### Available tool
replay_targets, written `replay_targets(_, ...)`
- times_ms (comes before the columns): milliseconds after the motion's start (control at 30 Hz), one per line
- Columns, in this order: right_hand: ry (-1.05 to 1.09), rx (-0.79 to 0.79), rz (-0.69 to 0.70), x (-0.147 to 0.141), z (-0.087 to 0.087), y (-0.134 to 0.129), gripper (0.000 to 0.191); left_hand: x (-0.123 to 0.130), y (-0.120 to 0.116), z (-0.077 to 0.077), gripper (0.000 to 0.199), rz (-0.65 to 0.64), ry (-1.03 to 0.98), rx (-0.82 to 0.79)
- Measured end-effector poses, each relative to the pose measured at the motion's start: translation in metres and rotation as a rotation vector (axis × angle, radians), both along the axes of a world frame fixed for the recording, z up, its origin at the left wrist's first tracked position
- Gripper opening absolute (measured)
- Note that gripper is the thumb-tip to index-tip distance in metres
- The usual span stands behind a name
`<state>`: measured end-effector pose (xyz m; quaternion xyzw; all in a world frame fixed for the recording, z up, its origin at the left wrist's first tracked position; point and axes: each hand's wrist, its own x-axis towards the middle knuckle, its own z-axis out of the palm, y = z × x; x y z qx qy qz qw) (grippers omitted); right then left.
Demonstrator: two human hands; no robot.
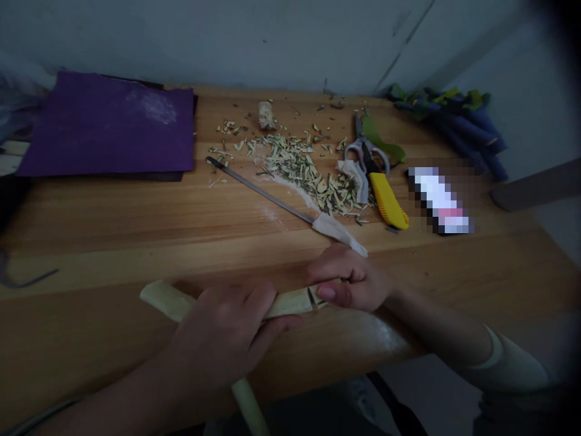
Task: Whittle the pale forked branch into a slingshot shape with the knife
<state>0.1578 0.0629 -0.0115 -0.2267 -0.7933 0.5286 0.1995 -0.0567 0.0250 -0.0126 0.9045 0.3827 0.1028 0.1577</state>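
Note:
A pale, peeled forked branch (290,303) lies across both my hands near the table's front edge. My left hand (227,321) is closed around its middle, where the limbs meet under my fingers. One limb sticks out to the left, and another points down past the table edge. At the right end, my right hand (349,281) pinches the branch between thumb and fingers, just beyond a dark notch cut across the wood. Right above that hand lies a thin file (267,195), its handle wrapped in whitish material.
Wood shavings (299,163) and a short wood stub (265,115) lie mid-table. Farther right are pruning shears (365,145), a yellow utility knife (388,200), a blurred phone (440,200) and dark branches (467,124). Purple sheets (113,130) lie back left, before a wall.

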Motion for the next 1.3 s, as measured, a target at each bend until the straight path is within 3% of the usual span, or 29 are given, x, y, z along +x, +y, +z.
replay_targets(267,-0.044,0.056,-0.067,-0.002,0.004,-0.001,0.035,0.0,0.004,0.004,0.039,0.03,0.017,0.073)
replay_targets(467,-0.356,0.202,-0.27,-0.007,0.019,-0.006,0.031,0.004,0.006,0.008,0.04,0.061,0.125,0.255)
replay_targets(567,-0.406,0.217,-0.407,-0.011,0.026,-0.013,0.032,0.004,0.002,0.011,0.032,0.071,0.186,0.29)
replay_targets(700,-0.451,0.234,-0.463,-0.017,0.033,-0.021,0.036,0.003,-0.002,0.013,0.028,0.081,0.219,0.284)
replay_targets(933,-0.483,0.523,-0.506,-0.028,0.017,-0.025,0.039,0.007,-0.003,0.013,0.025,0.038,0.202,0.307)
replay_targets(1133,-0.286,0.495,-0.478,-0.025,0.009,-0.018,0.039,0.005,0.0,0.009,0.03,0.022,0.097,0.37)
replay_targets(1300,-0.178,0.469,-0.483,-0.025,-0.001,-0.015,0.037,0.003,0.002,0.004,0.031,0.001,0.076,0.311)
